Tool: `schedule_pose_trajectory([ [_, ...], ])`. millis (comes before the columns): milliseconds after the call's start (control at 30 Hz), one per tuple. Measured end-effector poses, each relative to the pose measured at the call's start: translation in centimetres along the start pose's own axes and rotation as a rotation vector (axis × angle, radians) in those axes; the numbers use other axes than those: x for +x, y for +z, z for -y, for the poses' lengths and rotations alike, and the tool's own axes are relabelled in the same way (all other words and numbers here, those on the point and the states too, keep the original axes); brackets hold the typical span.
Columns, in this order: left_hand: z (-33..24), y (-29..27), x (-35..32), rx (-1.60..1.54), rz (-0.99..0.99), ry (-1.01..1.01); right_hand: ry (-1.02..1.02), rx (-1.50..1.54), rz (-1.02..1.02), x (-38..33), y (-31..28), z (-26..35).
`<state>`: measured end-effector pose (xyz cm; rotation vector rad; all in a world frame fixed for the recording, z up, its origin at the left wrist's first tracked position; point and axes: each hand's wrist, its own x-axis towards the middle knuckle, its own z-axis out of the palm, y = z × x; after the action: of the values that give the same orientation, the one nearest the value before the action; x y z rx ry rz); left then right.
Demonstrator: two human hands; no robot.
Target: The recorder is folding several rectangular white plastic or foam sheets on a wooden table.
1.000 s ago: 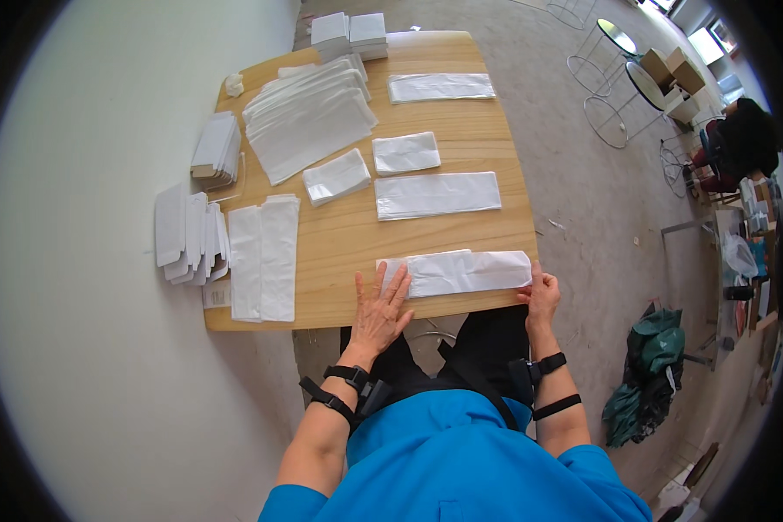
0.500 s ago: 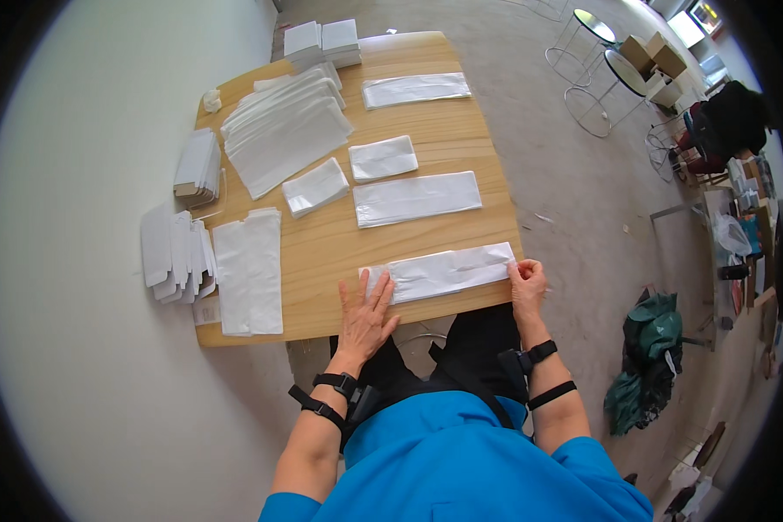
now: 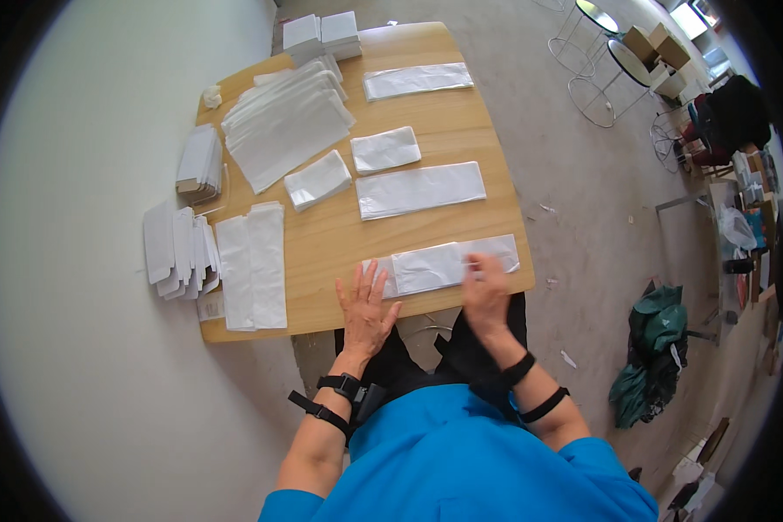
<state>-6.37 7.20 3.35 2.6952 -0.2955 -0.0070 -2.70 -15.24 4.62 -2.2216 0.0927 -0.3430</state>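
My left hand [image 3: 367, 309] lies flat with spread fingers, its fingertips on the left end of a long white strip of thin sheets [image 3: 426, 267] near the table's front edge. A brighter layer, shorter than the strip, covers its middle; the right end looks greyer. Over the right part of this strip is my right hand [image 3: 485, 296], its fingers curled in and a little blurred. Whether anything is pinched in them is hidden. Beyond lie another long white strip [image 3: 422, 190], a short folded white bundle [image 3: 385, 149] and a second one [image 3: 317, 180].
On the wooden table [image 3: 322, 261] are fanned white sheets [image 3: 287, 126], a pale flat stack [image 3: 252, 265], a far strip [image 3: 418, 81] and white box stacks [image 3: 322, 36]. Folded white cartons [image 3: 180, 252] stand by the wall. A green-black bag [image 3: 652, 352] lies on the floor; a person [image 3: 726, 117] sits far right.
My right hand has moved left from the strip's right end to over its right part. The strip's top layer now looks shorter, apparently folded leftward. My left hand stays nearly in place.
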Motion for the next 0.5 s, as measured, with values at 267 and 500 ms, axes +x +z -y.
schedule_pose_trajectory([
  [267,0.2,1.3,0.4,0.014,-0.049,-0.018,0.246,0.372,0.214,-1.3,9.3,1.0],
  [500,0.2,1.7,0.3,0.042,-0.103,-0.043,0.295,0.342,0.191,-1.6,10.1,0.5],
])
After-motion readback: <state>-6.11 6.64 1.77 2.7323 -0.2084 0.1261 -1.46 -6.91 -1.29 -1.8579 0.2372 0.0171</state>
